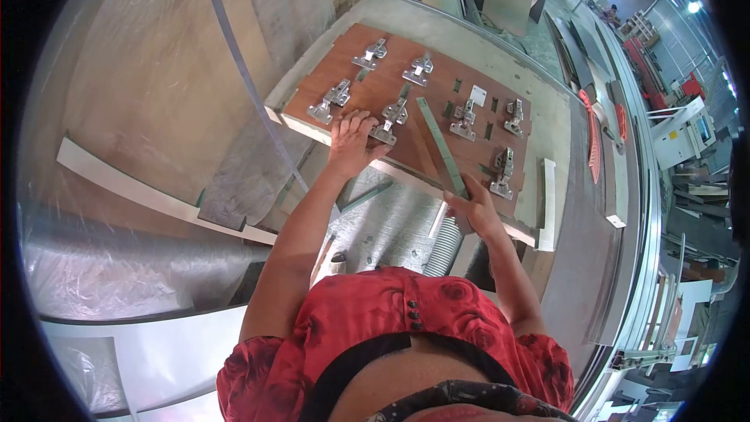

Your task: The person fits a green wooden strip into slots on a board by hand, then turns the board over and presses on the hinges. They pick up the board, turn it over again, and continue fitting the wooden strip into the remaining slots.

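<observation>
The room was a big, busy workshop. A grey workbench [484, 39] stood in it with a brown board [383, 82] lying on top.

The fingers [357, 121] of the left hand [351, 144] were spread apart. They lay flat on the near edge of the board and gripped nothing. The fingertips were just beside a shiny cabinet hinge [388, 121], but I could not tell if they touched it.

The fingers [469, 202] of the right hand [478, 209] were curled tight around the near end of a long, thin green strip [433, 129]. The strip lay slanted across the board and pointed away from the person. Its far end sat between the hinges.

More hinges [419, 69] were laid out in rows on the board, some left of the strip and some right of it. A small white tag [478, 95] lay among the ones on the right.

Below the board's edge, between the two arms, there was a grey ridged hose [443, 246]. The person wore a red flowered shirt [406, 312]. Off to the left, clear plastic sheeting [141, 70] covered big flat panels, and a pale wooden slat [117, 180] lay across them.
</observation>
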Available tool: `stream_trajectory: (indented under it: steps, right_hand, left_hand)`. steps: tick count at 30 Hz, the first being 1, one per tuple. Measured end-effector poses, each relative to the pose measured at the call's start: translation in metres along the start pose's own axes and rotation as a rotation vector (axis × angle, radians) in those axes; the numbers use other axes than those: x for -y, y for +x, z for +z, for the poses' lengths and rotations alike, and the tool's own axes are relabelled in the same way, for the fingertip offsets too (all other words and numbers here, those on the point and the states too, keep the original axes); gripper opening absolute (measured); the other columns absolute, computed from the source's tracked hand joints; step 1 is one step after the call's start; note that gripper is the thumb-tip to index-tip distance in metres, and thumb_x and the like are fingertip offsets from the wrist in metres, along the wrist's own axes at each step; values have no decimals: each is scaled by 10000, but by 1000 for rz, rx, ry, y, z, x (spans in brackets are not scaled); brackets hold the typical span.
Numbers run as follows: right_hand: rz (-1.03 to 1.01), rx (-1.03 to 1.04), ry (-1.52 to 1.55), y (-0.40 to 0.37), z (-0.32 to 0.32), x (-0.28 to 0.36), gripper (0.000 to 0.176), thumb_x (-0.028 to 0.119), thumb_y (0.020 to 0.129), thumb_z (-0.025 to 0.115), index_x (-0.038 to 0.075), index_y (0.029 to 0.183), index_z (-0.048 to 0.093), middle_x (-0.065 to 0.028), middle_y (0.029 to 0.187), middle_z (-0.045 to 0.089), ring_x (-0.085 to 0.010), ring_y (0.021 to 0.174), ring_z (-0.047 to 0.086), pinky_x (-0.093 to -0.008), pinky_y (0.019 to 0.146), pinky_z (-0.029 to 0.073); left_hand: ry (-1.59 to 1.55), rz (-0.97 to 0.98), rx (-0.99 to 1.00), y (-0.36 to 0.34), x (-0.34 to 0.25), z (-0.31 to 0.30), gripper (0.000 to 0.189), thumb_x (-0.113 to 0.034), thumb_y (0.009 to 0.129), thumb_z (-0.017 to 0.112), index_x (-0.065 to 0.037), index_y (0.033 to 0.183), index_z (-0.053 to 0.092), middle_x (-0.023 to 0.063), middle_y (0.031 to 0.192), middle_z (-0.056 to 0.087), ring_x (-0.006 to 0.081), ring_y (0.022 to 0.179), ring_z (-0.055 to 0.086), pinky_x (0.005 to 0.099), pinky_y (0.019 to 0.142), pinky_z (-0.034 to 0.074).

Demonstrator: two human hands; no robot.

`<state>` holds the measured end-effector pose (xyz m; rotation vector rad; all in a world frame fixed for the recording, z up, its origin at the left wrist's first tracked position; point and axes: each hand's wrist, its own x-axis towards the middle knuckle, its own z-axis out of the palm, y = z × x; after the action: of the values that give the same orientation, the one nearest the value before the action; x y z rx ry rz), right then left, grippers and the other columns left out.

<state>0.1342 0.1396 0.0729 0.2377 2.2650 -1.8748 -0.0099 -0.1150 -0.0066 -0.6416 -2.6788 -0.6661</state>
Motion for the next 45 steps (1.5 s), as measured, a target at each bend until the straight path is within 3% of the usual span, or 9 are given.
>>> stream_trajectory:
  steps: [2,5,24,30,33,39,41,43,45]
  right_hand:
    - [-77,46,-85,-11,-6,-1,544,244,811,709,-60,1213,506,-85,863,601,-138,669,592,-274,607,485]
    - [1,105,-46,-18,-6,-12,550,240,819,703,-60,1232,499,-84,859,597,-135,677,594,-270,618,483]
    - [-17,24,13,-28,-5,0,522,198,822,711,-40,1236,502,-57,829,586,-124,656,597,-262,604,471]
    - [51,110,-77,-29,-3,-17,545,196,819,714,-26,1265,495,-48,841,588,-120,690,592,-258,622,475]
    - [51,61,52,-35,-4,-13,558,207,816,716,-14,1278,493,-50,853,591,-112,709,580,-262,626,474]
    - [-95,16,-224,-49,-14,-30,621,256,798,732,-27,1289,479,-79,893,595,-127,767,553,-290,698,455]
    - [46,24,-69,-61,-16,-21,647,274,790,739,-30,1294,471,-94,922,599,-149,821,554,-295,746,444]
    - [42,-24,-105,-73,-23,-22,647,266,790,741,-29,1297,467,-94,927,600,-150,854,557,-286,760,443]
    - [-25,-149,42,-89,-26,-10,650,260,784,747,-28,1296,468,-91,925,600,-139,854,553,-279,762,442]
  left_hand:
    - [3,7,-13,0,0,0,613,-510,759,667,-137,1212,494,71,1353,404,253,1337,276,462,1138,128]
    - [2,23,-34,-1,2,4,607,-507,761,666,-135,1210,498,73,1350,409,255,1336,281,463,1141,124]
    - [19,15,-14,-1,2,2,620,-528,778,643,-125,1223,489,61,1356,407,259,1336,288,477,1131,128]
    - [19,30,-30,-1,2,3,625,-519,772,651,-130,1231,481,63,1355,406,264,1337,285,476,1132,127]
    - [3,29,-21,-1,2,2,617,-489,770,671,-131,1233,476,67,1356,405,268,1335,285,476,1129,132]
    - [20,60,-53,-1,2,4,601,-425,758,711,-134,1228,476,79,1355,410,290,1325,300,487,1110,157]
    - [-1,106,-57,-1,7,8,636,-430,753,715,-121,1249,464,96,1349,419,302,1311,318,500,1102,164]
    - [-53,101,-90,-1,2,0,714,-493,751,696,-99,1290,445,105,1352,426,279,1315,318,485,1110,156]
    - [-109,117,-80,0,-8,-11,758,-456,749,715,-67,1324,409,154,1322,433,327,1279,352,505,1081,211]
